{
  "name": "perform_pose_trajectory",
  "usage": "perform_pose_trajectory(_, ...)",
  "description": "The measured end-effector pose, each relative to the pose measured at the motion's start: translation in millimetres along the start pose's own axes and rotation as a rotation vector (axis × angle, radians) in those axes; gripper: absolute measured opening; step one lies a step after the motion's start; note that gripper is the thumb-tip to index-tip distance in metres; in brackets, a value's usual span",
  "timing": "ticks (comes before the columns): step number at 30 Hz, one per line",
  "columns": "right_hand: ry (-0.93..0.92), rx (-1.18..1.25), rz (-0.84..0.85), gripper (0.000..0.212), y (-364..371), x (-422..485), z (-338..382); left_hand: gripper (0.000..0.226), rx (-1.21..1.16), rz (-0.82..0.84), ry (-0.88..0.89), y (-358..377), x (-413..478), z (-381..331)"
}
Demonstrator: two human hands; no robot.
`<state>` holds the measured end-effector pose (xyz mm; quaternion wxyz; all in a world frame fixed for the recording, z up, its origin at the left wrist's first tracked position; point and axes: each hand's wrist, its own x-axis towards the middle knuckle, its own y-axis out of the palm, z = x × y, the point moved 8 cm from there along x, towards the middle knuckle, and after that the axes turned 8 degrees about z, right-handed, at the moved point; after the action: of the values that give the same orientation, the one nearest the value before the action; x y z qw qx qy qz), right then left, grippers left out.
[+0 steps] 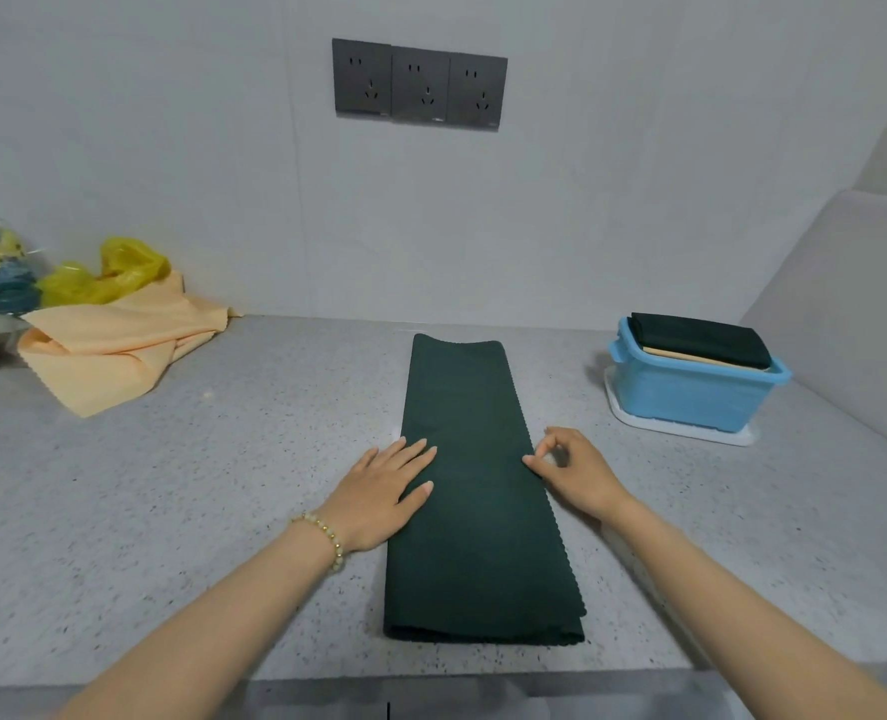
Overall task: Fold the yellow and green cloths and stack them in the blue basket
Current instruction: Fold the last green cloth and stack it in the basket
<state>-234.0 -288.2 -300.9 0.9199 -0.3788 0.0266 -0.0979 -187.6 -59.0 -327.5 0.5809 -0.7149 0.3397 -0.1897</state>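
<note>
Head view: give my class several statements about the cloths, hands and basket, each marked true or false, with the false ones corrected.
1. The green cloth lies on the counter folded into a long strip. True.
2. The left hand rests flat on the green cloth. True.
3. The right hand holds the yellow cloth. False: it pinches the green cloth's right edge; the yellow cloth lies crumpled at far left.
4. The blue basket is empty. False: folded cloths lie in it, a dark green one on top.
</note>
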Motion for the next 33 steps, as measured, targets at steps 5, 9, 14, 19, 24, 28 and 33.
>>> perform_pose_trajectory(5,-0.177,-0.155,-0.072,0.019,-15,-14,13,0.049,-0.067,-0.12,0.09,-22,-12,8)
perform_pose_trajectory(9,-0.603,-0.841,-0.149,0.047,-17,-43,40,0.049,0.245,-0.134,0.155,-30,-27,26)
perform_pose_trajectory(14,-0.869,-1.085,0.007,0.061,7,-61,53,0.05,0.511,-0.064,0.253,-21,-21,15)
perform_pose_trajectory(19,-0.89,-0.95,0.068,0.061,18,-64,67,0.049,0.488,-0.037,0.271,-13,-17,4)
perform_pose_trajectory(24,-0.634,-0.685,0.221,0.044,16,-52,47,0.045,0.37,-0.13,0.3,-21,-24,-2)
perform_pose_trajectory(28,-0.431,-0.5,0.315,0.04,11,-38,36,0.03,0.12,-0.276,0.316,-42,-28,-2)
perform_pose_trajectory(33,-0.172,-0.107,0.315,0.025,-2,-5,30,0.034,-0.306,-0.241,0.02,-51,-2,23)
